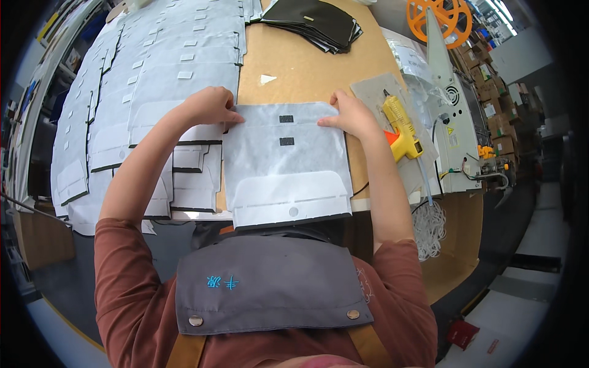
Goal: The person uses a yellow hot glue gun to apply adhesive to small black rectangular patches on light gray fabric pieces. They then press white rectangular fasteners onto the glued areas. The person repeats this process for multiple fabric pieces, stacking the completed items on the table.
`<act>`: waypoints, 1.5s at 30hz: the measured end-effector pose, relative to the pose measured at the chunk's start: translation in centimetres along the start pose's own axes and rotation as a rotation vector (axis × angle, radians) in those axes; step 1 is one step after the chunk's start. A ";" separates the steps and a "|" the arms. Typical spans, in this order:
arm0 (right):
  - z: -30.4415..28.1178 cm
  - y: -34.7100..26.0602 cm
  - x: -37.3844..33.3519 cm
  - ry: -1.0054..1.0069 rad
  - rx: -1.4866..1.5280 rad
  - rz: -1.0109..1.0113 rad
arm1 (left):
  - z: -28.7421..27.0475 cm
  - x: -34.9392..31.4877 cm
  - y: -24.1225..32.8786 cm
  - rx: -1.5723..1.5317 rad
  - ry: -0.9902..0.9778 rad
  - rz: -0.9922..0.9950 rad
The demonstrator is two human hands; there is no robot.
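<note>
A white fabric panel lies flat at the table's near edge, its lower edge reaching slightly past it. Two small dark patches sit near its far side, and a white flap with a round spot crosses its near end. At the far left corner my left hand is closed, thumb against the fabric's edge. My right hand grips the far right corner, thumb on top. The fingers beneath each corner are partly hidden.
Overlapping white panels cover the table's left side. Dark sheets are stacked at the back. A yellow glue gun rests on a board to the right, beside a machine with an orange reel. White cord hangs below.
</note>
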State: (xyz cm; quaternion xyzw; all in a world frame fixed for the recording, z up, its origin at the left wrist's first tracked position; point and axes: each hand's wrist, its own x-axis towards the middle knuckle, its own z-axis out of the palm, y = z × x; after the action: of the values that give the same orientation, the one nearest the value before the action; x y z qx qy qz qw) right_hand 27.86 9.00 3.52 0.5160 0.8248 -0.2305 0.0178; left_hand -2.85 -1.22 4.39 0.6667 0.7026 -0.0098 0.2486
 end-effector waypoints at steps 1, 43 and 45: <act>-0.3 -0.2 -0.1 -0.012 0.012 0.002 | -0.2 0.1 -0.1 -0.020 -0.022 -0.001; -4.5 -1.2 25.2 0.308 0.020 -0.263 | 3.7 -3.0 -4.0 -0.517 0.579 0.226; -4.6 -1.0 25.5 0.303 0.029 -0.237 | 3.3 -3.1 -3.8 -0.503 0.570 0.234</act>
State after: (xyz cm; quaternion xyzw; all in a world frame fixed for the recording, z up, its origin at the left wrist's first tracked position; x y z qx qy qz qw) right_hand 16.11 31.99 1.20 0.4445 0.8696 -0.1623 -0.1412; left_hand -5.35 -5.65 1.37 0.6363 0.6433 0.3764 0.1989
